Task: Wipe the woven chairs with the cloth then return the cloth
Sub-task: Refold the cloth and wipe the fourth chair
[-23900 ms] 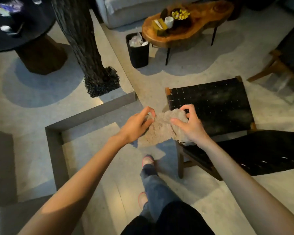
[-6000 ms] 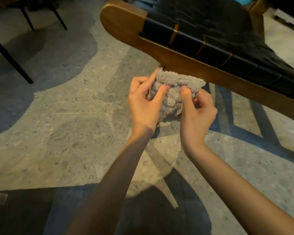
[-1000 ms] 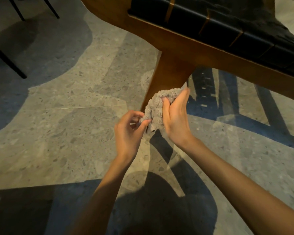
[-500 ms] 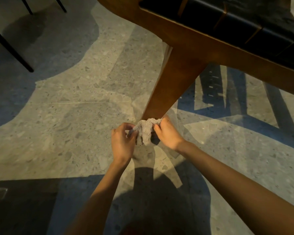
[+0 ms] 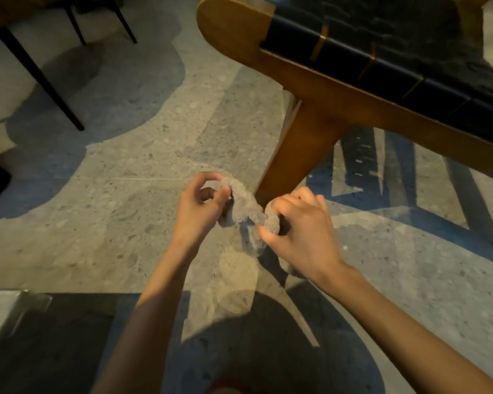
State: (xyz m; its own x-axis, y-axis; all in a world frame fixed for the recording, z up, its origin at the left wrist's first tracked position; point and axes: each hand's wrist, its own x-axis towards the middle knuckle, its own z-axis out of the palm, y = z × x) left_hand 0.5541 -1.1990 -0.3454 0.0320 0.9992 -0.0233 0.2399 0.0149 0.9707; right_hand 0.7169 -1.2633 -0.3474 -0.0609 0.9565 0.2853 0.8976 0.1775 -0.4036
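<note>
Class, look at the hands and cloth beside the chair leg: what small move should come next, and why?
Probably bunch the cloth into the right hand and press it against the chair leg. Both hands pinch it, left hand at one end, so it hangs stretched between them, just in front of the leg's foot and seemingly not wiping it.

Lounge: woven chair (image 5: 382, 66), terrazzo floor (image 5: 125, 194).

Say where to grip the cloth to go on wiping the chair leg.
Judgement: grip the cloth at its two bunched ends, as the left hand and right hand do, coming from the near side; its slack middle could then wrap the angled chair leg.
</note>
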